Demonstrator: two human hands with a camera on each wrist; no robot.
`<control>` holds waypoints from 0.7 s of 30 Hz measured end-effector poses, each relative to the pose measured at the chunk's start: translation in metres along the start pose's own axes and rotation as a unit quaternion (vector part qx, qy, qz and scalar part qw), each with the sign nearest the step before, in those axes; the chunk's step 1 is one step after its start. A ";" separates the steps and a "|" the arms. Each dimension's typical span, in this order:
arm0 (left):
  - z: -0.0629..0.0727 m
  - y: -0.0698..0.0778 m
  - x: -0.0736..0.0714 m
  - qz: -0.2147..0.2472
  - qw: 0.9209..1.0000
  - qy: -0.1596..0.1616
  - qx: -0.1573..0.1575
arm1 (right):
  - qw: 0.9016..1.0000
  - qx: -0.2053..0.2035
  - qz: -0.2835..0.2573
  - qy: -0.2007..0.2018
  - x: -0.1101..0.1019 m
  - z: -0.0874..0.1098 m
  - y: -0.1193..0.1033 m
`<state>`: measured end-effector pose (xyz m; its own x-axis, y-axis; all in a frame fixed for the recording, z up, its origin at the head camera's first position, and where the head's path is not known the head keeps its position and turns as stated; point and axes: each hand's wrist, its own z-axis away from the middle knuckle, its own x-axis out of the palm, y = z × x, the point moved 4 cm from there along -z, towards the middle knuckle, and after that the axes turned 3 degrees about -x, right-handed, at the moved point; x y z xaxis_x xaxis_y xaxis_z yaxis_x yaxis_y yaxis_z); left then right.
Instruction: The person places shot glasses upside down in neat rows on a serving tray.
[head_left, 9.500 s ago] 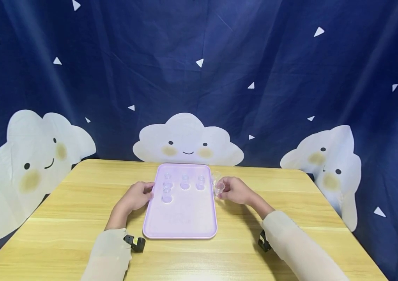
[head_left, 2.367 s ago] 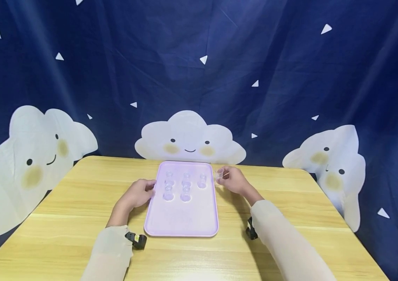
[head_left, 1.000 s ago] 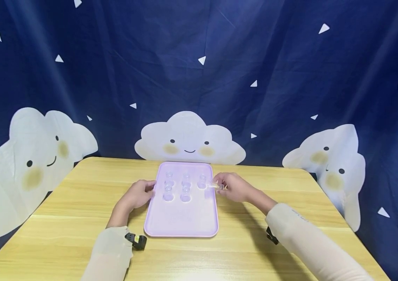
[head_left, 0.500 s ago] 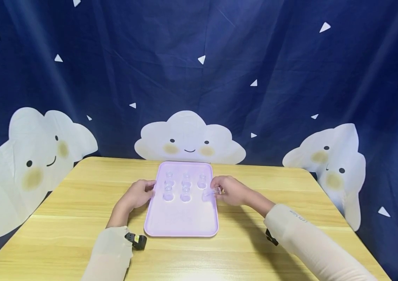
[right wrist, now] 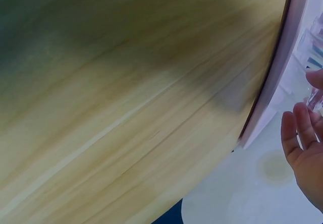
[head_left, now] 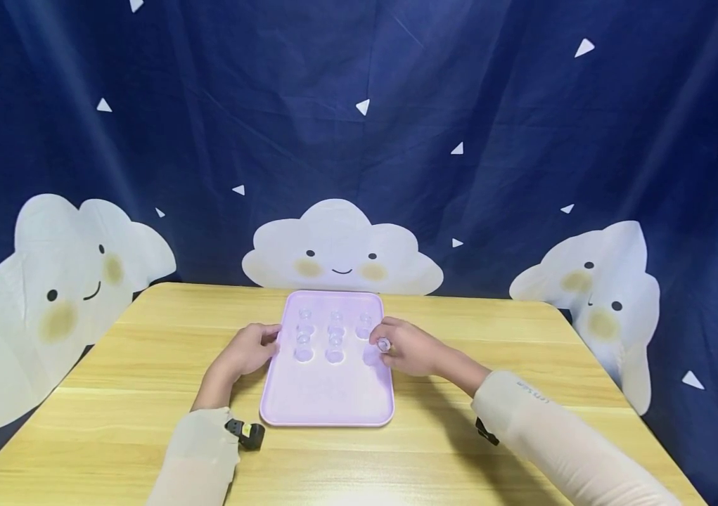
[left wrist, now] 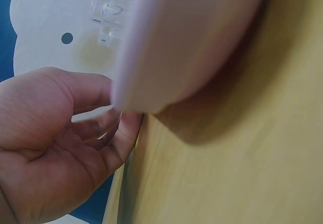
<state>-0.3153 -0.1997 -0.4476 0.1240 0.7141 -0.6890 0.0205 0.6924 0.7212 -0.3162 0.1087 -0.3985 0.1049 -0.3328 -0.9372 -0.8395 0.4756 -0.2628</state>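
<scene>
My right hand (head_left: 411, 348) pinches a small clear cup (head_left: 384, 344) over the right side of the lilac tray (head_left: 327, 400); its round end faces up toward the head camera. Whether its lower end touches the tray, I cannot tell. Several like cups stand on the tray in two rows: three at the back, among them a back left cup (head_left: 304, 322), and two in front, among them a front middle cup (head_left: 335, 348). At the tray's left edge my left hand (left wrist: 55, 133) holds the rim between thumb and fingers. The right wrist view cuts off much of the right hand.
The tray lies on a light wooden table (head_left: 491, 436), close to its far edge. Behind hangs a dark blue curtain (head_left: 308, 105) with white clouds and triangles. A small black camera (head_left: 246, 433) sits at the left wrist.
Since 2.4 s ago my right hand has brought its cup from beside the tray over it, turning it from tilted to about upright. Since 9.5 s ago another cup stands in the front row.
</scene>
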 end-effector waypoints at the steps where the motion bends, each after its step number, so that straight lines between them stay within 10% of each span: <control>1: 0.000 0.000 0.000 0.000 1.000 0.000 0.001 | 1.000 -0.002 0.003 0.000 0.000 -0.001 -0.001; 21: -0.001 -0.003 0.001 -0.002 1.000 0.004 0.003 | 0.999 -0.037 0.034 0.000 0.010 -0.014 -0.014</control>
<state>-0.3162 -0.2011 -0.4507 0.1165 0.7124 -0.6920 0.0268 0.6942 0.7192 -0.3106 0.0875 -0.4015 0.0455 -0.3015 -0.9524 -0.8820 0.4354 -0.1800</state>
